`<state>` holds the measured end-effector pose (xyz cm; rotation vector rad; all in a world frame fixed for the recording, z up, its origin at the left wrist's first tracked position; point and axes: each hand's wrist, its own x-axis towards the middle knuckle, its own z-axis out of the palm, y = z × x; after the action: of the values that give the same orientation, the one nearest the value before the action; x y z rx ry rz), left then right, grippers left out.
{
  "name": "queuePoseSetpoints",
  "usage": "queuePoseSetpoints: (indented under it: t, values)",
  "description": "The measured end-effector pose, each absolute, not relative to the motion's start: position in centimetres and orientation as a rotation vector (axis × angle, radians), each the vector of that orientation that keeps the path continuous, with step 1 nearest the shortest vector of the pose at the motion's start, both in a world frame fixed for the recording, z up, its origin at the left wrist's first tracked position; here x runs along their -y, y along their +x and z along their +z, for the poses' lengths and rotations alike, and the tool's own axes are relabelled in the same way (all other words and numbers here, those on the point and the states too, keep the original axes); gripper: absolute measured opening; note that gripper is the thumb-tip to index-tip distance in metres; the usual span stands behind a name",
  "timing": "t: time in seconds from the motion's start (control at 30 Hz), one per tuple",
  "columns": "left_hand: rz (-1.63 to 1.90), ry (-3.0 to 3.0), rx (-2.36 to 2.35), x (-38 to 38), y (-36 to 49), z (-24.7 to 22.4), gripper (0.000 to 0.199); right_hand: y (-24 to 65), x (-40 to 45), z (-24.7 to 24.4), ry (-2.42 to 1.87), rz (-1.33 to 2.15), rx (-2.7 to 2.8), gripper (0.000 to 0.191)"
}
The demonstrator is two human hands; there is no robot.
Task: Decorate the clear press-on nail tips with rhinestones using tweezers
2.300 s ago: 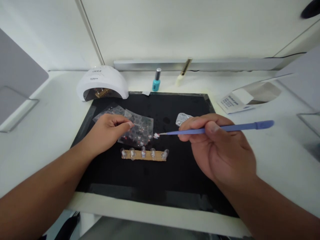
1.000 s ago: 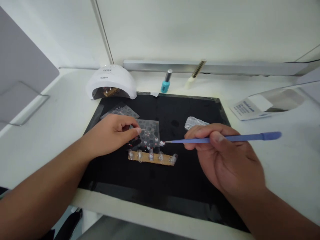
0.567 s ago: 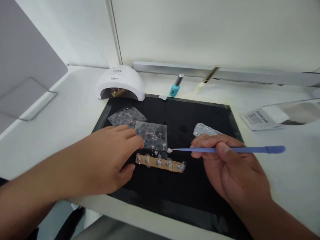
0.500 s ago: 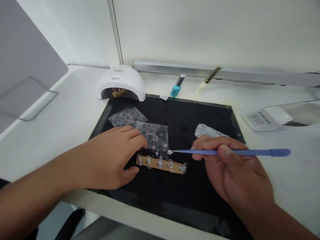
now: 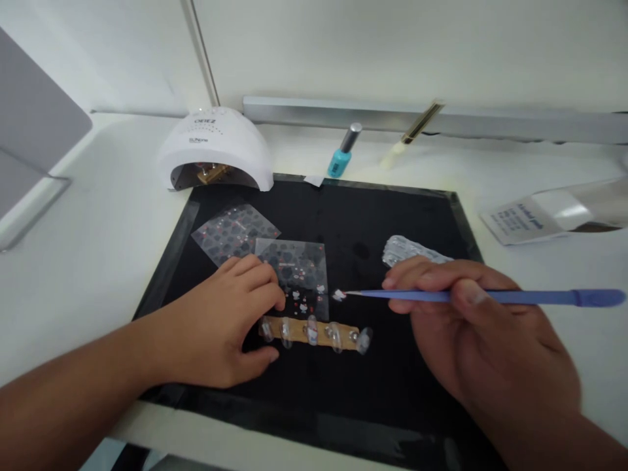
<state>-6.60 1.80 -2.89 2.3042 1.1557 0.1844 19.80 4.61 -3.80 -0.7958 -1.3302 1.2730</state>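
While right hand (image 5: 490, 333) pinches tweezers (image 5: 534, 297), centre-frame sticker (image 5: 339, 295) is unplaced; left hand (image 5: 223, 320) spread; middle nail tip (image 5: 313, 331) seems decorated.

This looks like a nail-art workstation; whether it belongs to a salon or a home cannot be told. Reckoned from the middle of the black mat (image 5: 353, 386) on the white counter (image 5: 115, 157), a domed nail lamp (image 5: 216, 140) sits at eleven o'clock, a turquoise polish bottle (image 5: 339, 161) at twelve and a pale, gold-capped bottle (image 5: 411, 134) at one. A box (image 5: 523, 219) printed "Alcohol pads" lies between two and three. Near the mat's centre, clear nail tips (image 5: 313, 330) line a tan strip (image 5: 297, 331), with patterned sticker sheets (image 5: 235, 229) towards ten. A plain white wall (image 5: 367, 52) rises behind, at twelve.
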Motion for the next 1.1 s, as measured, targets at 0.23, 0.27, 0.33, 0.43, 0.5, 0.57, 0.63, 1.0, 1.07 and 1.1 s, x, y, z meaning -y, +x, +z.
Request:
queuePoseSetpoints:
  t: [0.23,0.27,0.33,0.43,0.5,0.57,0.63,1.0,1.07,1.1]
  values:
    - [0.264,2.316,-1.138,-1.6,-6.0,-3.2,0.007,19.8,-4.6,-3.8,-0.82,1.217,1.282,0.02]
    - [0.272,2.317,-1.134,-1.5,-5.9,-3.3,0.004,19.8,-4.7,-3.8,-0.814,1.213,1.284,0.02]
    - [0.279,2.321,-1.128,-1.5,-5.7,-3.4,0.001,19.8,-4.7,-3.8,-0.813,1.219,1.275,0.02]
    - [0.285,2.326,-1.128,-1.5,-5.6,-3.5,0.002,19.6,-4.8,-3.7,-0.8,1.243,1.261,0.019]
    - [0.287,2.328,-1.13,-1.5,-5.6,-3.6,0.002,19.5,-4.8,-3.7,-0.791,1.255,1.256,0.018]
    - [0.289,2.33,-1.129,-1.5,-5.6,-3.6,0.004,19.4,-4.7,-3.7,-0.781,1.264,1.256,0.019]
    - [0.29,2.335,-1.129,-1.4,-5.6,-3.5,0.006,19.4,-4.5,-3.9,-0.769,1.279,1.26,0.02]
    - [0.3,2.392,-1.177,-1.2,-5.3,-3.4,0.011,18.2,-3.2,-4.0,-0.757,1.365,1.416,0.022]
    - [0.314,2.398,-1.185,-1.1,-5.2,-3.4,0.011,18.0,-3.2,-3.9,-0.779,1.376,1.431,0.021]
    - [0.319,2.4,-1.19,-1.1,-5.2,-3.4,0.011,18.0,-3.2,-3.8,-0.794,1.38,1.441,0.021]
